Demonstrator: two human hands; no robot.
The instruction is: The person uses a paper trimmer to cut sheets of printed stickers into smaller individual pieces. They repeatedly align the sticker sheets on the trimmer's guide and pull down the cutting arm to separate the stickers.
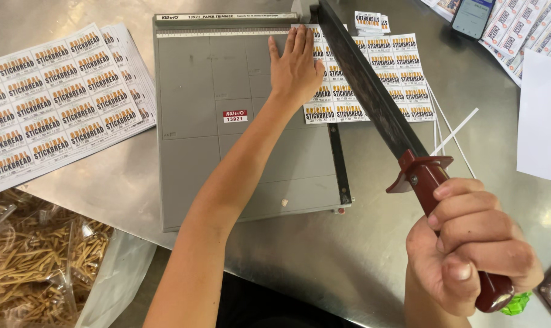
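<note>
A grey paper trimmer (pixel 227 121) lies flat on a steel bench (pixel 360 255). Its long dark blade arm (pixel 366 85) is raised at a slant, ending in a red-brown handle (pixel 445 206). A printed label sheet (pixel 379 79) lies flat across the trimmer's right cutting edge.

A sheet of rectangular white labels with brown and black print (pixel 373 76) lies across the right edge of the grey paper trimmer (pixel 227 121), a small red-and-white sticker (pixel 235 115) sits on the trimmer's bed, and a long white label strip (pixel 227 17) runs along its top edge. Left of the trimmer lies a stack of uncut label sheets (pixel 51 97), and below that stack are clear bags of thin brown sticks (pixel 38 261). Just beyond the trimmer's top right corner sits a small pile of cut labels (pixel 371 22), and farther right a phone with a lit screen (pixel 473 15) rests beside more label sheets (pixel 530 30) and a blank white sheet (pixel 543 115).
</note>
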